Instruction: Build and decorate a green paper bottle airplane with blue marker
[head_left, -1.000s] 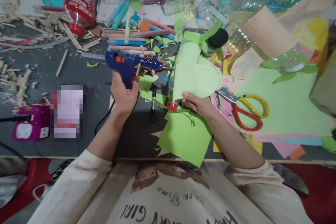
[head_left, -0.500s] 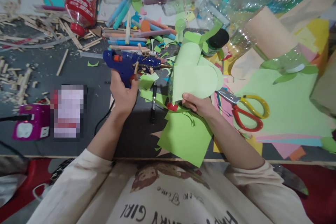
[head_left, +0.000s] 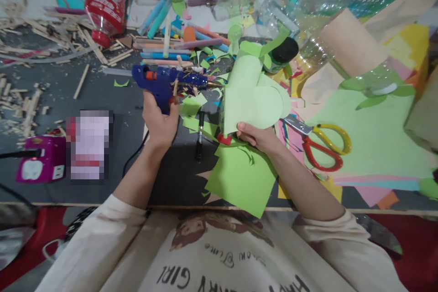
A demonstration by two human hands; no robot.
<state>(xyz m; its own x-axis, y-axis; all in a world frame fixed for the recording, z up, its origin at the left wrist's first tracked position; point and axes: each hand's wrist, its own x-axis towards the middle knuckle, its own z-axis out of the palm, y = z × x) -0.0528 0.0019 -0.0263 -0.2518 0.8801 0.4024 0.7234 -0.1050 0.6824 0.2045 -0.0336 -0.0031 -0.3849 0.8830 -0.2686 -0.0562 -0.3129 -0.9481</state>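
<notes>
My left hand is wrapped round the grip of a blue hot glue gun, a clear glue stick poking out of its back end. The gun's metal nozzle points right, at the left edge of a light green paper piece. My right hand pinches the lower edge of that green paper, which is wrapped round a bottle with a red cap. Most of the bottle is hidden under the paper. Below lies a bright green paper sheet. Scissors with red and yellow handles lie to the right.
A black pen lies between my hands. Left are a blurred-out phone-like rectangle, a purple power adapter and wood sticks. Behind are coloured markers, a red-labelled bottle and clear plastic bottles. A beige paper-wrapped bottle lies right.
My left hand and the glue gun have shifted very slightly left. The right hand and the paper-wrapped bottle have hardly moved.
</notes>
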